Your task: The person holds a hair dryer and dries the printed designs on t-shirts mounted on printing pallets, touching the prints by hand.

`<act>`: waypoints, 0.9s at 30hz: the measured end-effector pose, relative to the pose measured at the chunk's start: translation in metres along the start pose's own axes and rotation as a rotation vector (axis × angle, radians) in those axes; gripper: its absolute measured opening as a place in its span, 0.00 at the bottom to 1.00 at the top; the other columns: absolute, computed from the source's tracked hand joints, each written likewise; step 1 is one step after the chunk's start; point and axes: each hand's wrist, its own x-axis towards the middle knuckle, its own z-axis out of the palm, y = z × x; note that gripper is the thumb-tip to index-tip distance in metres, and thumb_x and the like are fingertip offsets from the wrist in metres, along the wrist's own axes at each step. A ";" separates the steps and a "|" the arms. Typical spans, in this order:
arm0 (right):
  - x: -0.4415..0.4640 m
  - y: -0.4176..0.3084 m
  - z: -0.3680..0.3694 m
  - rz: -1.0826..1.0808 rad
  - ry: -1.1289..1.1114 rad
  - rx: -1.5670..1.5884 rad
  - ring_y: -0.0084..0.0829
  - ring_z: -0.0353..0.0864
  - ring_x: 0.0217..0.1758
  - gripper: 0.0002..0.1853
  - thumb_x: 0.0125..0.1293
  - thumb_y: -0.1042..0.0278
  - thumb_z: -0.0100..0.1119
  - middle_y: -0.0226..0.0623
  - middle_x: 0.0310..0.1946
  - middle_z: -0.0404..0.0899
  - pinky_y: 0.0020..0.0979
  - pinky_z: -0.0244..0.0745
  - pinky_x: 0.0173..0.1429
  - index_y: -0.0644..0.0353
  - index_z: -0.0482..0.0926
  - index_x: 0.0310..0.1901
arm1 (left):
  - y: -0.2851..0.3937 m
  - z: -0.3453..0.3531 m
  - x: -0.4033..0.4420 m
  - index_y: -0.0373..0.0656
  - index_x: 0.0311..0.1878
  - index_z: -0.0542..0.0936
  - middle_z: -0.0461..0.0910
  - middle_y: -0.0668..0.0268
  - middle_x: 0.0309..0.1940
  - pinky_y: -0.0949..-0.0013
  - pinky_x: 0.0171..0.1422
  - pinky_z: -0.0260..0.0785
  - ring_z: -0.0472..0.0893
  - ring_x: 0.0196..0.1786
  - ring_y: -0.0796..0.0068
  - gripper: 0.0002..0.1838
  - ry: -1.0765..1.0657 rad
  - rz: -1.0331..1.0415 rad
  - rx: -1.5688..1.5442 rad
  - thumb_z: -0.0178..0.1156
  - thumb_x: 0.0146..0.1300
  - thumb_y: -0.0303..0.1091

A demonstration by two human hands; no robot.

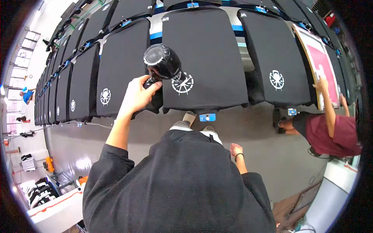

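Observation:
My left hand [136, 95] is wrapped round the handle of a black hair dryer [166, 62]. The dryer's nozzle points down and right at a white round print [182, 84] on a black T-shirt [202, 46] stretched over a board straight in front of me. Part of the print is hidden behind the nozzle. My right hand [236, 150] hangs low by my side above the floor, its fingers curled, with a dark band on the wrist. I see nothing in it, though the inside of the hand is hidden. A blue tag [207, 117] sits at the board's near edge.
More boards with black shirts, such as one on the left [122, 66] and one on the right [270, 54], run in rows. At right, a person in a maroon shirt [330, 132] holds a framed screen [316, 58]. A cable [93, 124] runs along the boards' left side.

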 end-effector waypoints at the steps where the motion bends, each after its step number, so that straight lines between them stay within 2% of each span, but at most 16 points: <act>1: 0.003 -0.004 0.001 -0.004 -0.006 -0.011 0.25 0.82 0.26 0.09 0.69 0.62 0.58 0.30 0.37 0.87 0.28 0.68 0.21 0.49 0.86 0.47 | -0.001 0.001 -0.006 0.32 0.44 0.83 0.78 0.60 0.17 0.67 0.32 0.72 0.80 0.21 0.74 0.23 -0.013 -0.011 -0.037 0.67 0.61 0.47; 4: -0.002 -0.030 0.006 -0.005 -0.006 -0.058 0.25 0.82 0.26 0.09 0.69 0.62 0.59 0.29 0.38 0.88 0.27 0.68 0.22 0.48 0.85 0.47 | -0.004 0.000 -0.020 0.32 0.44 0.83 0.77 0.60 0.16 0.67 0.30 0.69 0.76 0.19 0.75 0.23 0.000 -0.005 -0.002 0.67 0.61 0.47; 6: 0.002 -0.041 0.009 -0.072 -0.050 -0.081 0.26 0.80 0.28 0.12 0.69 0.61 0.56 0.31 0.41 0.87 0.35 0.74 0.30 0.51 0.84 0.49 | -0.007 -0.001 -0.031 0.32 0.46 0.83 0.77 0.61 0.16 0.68 0.30 0.67 0.74 0.19 0.76 0.23 0.001 -0.036 -0.029 0.66 0.62 0.47; 8: 0.005 -0.049 0.014 -0.067 -0.057 -0.072 0.26 0.80 0.27 0.12 0.69 0.61 0.56 0.31 0.41 0.87 0.35 0.73 0.30 0.51 0.84 0.49 | -0.016 -0.002 -0.041 0.33 0.46 0.83 0.76 0.62 0.16 0.67 0.30 0.68 0.75 0.19 0.77 0.23 0.010 0.000 -0.061 0.66 0.62 0.47; 10: 0.006 -0.053 0.016 -0.061 -0.060 -0.062 0.26 0.80 0.27 0.11 0.70 0.61 0.56 0.32 0.41 0.87 0.35 0.73 0.30 0.51 0.84 0.49 | -0.015 -0.005 -0.050 0.32 0.46 0.83 0.77 0.62 0.16 0.68 0.30 0.69 0.77 0.20 0.78 0.23 0.012 -0.116 -0.145 0.66 0.62 0.47; 12: 0.003 -0.056 0.016 -0.081 -0.072 -0.079 0.25 0.80 0.29 0.11 0.70 0.61 0.56 0.31 0.40 0.87 0.35 0.73 0.31 0.50 0.84 0.49 | -0.022 -0.010 -0.045 0.31 0.44 0.83 0.78 0.62 0.16 0.69 0.29 0.70 0.78 0.20 0.78 0.22 0.005 -0.089 -0.103 0.66 0.63 0.46; 14: 0.004 -0.057 0.019 -0.073 -0.067 -0.074 0.25 0.81 0.28 0.10 0.69 0.62 0.58 0.30 0.40 0.87 0.32 0.72 0.27 0.50 0.84 0.48 | -0.026 -0.013 -0.035 0.36 0.37 0.78 0.76 0.72 0.20 0.77 0.22 0.63 0.72 0.19 0.87 0.17 0.021 -0.099 -0.083 0.67 0.65 0.42; 15: 0.008 -0.057 0.021 -0.067 -0.058 -0.064 0.24 0.82 0.26 0.09 0.68 0.62 0.59 0.30 0.39 0.88 0.29 0.70 0.24 0.50 0.85 0.47 | -0.028 -0.011 -0.028 0.30 0.42 0.82 0.78 0.62 0.17 0.68 0.30 0.71 0.80 0.21 0.75 0.23 0.075 -0.094 -0.089 0.66 0.62 0.47; 19: 0.009 -0.051 0.020 -0.081 -0.047 -0.054 0.24 0.82 0.27 0.09 0.68 0.63 0.60 0.30 0.38 0.88 0.29 0.71 0.24 0.50 0.85 0.47 | -0.033 -0.006 0.003 0.29 0.45 0.82 0.79 0.61 0.18 0.68 0.30 0.72 0.80 0.21 0.75 0.26 0.084 -0.044 -0.085 0.66 0.62 0.48; 21: 0.009 -0.045 0.019 -0.090 -0.054 -0.100 0.25 0.82 0.32 0.11 0.70 0.60 0.58 0.29 0.42 0.88 0.34 0.74 0.33 0.50 0.84 0.50 | -0.021 -0.003 0.014 0.29 0.46 0.82 0.79 0.61 0.18 0.68 0.31 0.72 0.80 0.21 0.75 0.26 0.041 -0.064 -0.094 0.66 0.61 0.49; 22: 0.008 -0.042 0.018 -0.085 -0.046 -0.090 0.25 0.82 0.32 0.11 0.70 0.60 0.58 0.29 0.42 0.88 0.34 0.74 0.33 0.50 0.84 0.50 | -0.016 0.000 0.019 0.29 0.46 0.82 0.79 0.61 0.18 0.67 0.31 0.72 0.81 0.22 0.74 0.26 0.005 -0.093 -0.101 0.66 0.61 0.49; 23: 0.005 -0.041 0.018 -0.072 -0.043 -0.064 0.25 0.82 0.33 0.12 0.70 0.59 0.59 0.29 0.42 0.88 0.33 0.74 0.33 0.50 0.84 0.50 | -0.011 0.004 0.023 0.36 0.36 0.79 0.76 0.71 0.19 0.77 0.23 0.65 0.74 0.20 0.85 0.16 -0.001 -0.015 -0.131 0.66 0.65 0.42; 27: -0.010 -0.030 0.013 -0.085 -0.020 -0.051 0.25 0.83 0.34 0.13 0.69 0.57 0.60 0.28 0.42 0.87 0.30 0.74 0.32 0.51 0.84 0.50 | 0.007 0.015 0.025 0.35 0.39 0.80 0.77 0.71 0.21 0.76 0.25 0.67 0.74 0.21 0.85 0.17 -0.076 0.049 -0.071 0.68 0.64 0.43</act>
